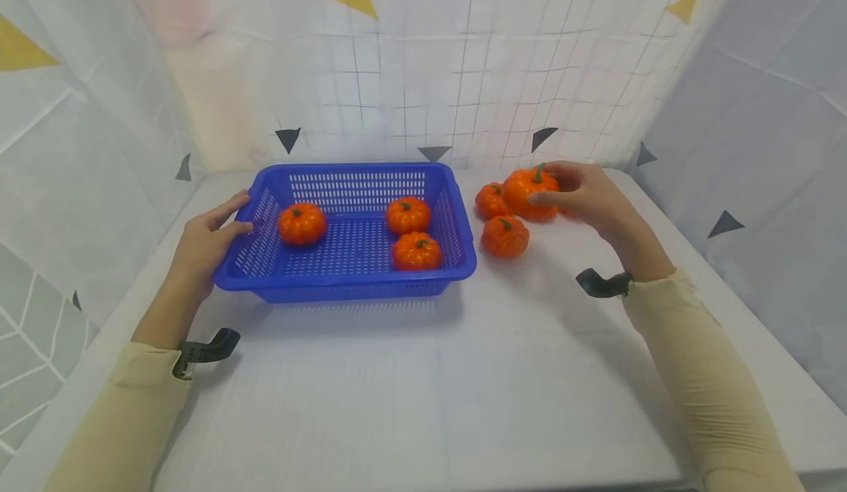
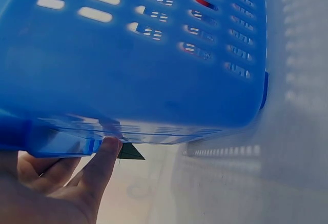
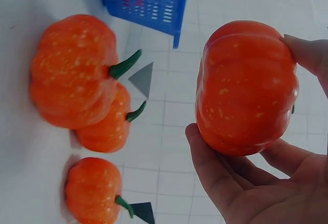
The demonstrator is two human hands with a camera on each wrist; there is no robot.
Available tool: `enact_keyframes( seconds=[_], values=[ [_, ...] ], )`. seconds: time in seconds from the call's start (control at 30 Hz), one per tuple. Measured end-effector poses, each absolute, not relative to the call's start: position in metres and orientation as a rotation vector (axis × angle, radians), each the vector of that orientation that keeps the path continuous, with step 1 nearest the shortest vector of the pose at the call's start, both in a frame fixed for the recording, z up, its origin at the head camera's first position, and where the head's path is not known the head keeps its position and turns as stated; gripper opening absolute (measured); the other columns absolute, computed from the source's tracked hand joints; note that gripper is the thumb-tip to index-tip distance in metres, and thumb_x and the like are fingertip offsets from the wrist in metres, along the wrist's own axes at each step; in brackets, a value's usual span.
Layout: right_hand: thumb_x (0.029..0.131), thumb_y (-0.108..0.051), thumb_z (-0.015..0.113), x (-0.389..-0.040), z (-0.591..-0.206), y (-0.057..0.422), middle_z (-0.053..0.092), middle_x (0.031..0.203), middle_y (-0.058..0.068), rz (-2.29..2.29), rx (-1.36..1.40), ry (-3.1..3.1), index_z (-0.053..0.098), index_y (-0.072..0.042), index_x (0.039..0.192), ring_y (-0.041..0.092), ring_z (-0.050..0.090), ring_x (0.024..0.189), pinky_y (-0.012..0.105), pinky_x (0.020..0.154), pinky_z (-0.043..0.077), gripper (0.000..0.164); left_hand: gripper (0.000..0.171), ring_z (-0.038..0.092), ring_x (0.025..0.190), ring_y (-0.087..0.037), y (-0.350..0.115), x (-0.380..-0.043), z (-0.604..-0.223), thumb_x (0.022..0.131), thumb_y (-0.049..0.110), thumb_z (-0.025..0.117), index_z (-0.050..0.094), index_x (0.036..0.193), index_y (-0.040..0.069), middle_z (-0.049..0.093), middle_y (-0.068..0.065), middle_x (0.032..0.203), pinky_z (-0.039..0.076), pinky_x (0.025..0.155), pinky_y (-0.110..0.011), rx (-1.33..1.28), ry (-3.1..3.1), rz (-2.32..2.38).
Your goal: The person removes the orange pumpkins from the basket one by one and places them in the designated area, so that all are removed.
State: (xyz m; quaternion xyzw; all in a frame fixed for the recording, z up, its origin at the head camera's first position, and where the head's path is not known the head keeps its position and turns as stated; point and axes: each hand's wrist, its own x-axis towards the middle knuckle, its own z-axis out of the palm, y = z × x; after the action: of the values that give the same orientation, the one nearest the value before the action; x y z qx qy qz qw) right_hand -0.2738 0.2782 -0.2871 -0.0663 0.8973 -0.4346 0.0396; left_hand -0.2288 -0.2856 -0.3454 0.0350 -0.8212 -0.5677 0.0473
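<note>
In the head view, my right hand [image 1: 585, 194] grips a small orange pumpkin [image 1: 529, 192] with a green stem, thumb on one side and fingers on the other. The right wrist view shows this pumpkin [image 3: 247, 88] held off the table. My left hand [image 1: 201, 240] holds the left end of a blue plastic basket [image 1: 351, 280], thumb over the rim; the left wrist view shows its fingers [image 2: 100, 167] under the rim, outside the wall. Inside the basket sit three pumpkins: one pumpkin [image 1: 301, 223] at left, another [image 1: 407, 215] and a third [image 1: 417, 251] at right.
Right of the basket, a pumpkin [image 1: 505, 237] stands in front of another pumpkin [image 1: 492, 201]. A third pumpkin [image 3: 94, 190] is mostly hidden behind my right hand in the head view. White cloth walls enclose the white table [image 1: 437, 389].
</note>
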Motion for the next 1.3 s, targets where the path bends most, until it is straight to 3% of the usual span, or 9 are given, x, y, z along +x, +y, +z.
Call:
enact_keyframes(
  seconds=[0.7,0.93,1.3],
  values=[
    [0.093,-0.043,0.079,-0.281,-0.316,0.307,0.061,0.14,0.013,-1.334,-0.217,2.741,0.055,-0.01,0.148,0.03,0.055,0.123,0.054,0.108,0.044,0.068,0.057,0.013,0.157,-0.028,-0.287,-0.229,-0.347,0.107,0.024,0.057,0.039,0.161,0.019,0.03,-0.001,0.167,0.01,0.124,-0.054,0.098,-2.516,-1.714],
    [0.092,-0.045,0.079,-0.286,-0.323,0.317,0.055,0.146,0.015,-1.295,-0.128,2.742,0.049,-0.009,0.154,0.037,0.048,0.13,0.064,0.112,0.037,0.077,0.056,0.013,0.157,-0.027,-0.286,-0.228,-0.344,0.108,0.024,0.057,0.04,0.16,0.018,0.032,-0.001,0.167,0.009,0.124,-0.053,0.093,-2.51,-1.697],
    [0.09,-0.044,0.082,-0.293,-0.339,0.329,0.048,0.152,0.022,-1.284,-0.067,2.729,0.042,-0.005,0.157,0.041,0.042,0.137,0.066,0.113,0.033,0.088,0.056,0.014,0.157,-0.027,-0.287,-0.228,-0.346,0.107,0.024,0.058,0.04,0.16,0.016,0.032,-0.002,0.166,0.009,0.125,-0.052,0.074,-2.505,-1.695]
  ],
)
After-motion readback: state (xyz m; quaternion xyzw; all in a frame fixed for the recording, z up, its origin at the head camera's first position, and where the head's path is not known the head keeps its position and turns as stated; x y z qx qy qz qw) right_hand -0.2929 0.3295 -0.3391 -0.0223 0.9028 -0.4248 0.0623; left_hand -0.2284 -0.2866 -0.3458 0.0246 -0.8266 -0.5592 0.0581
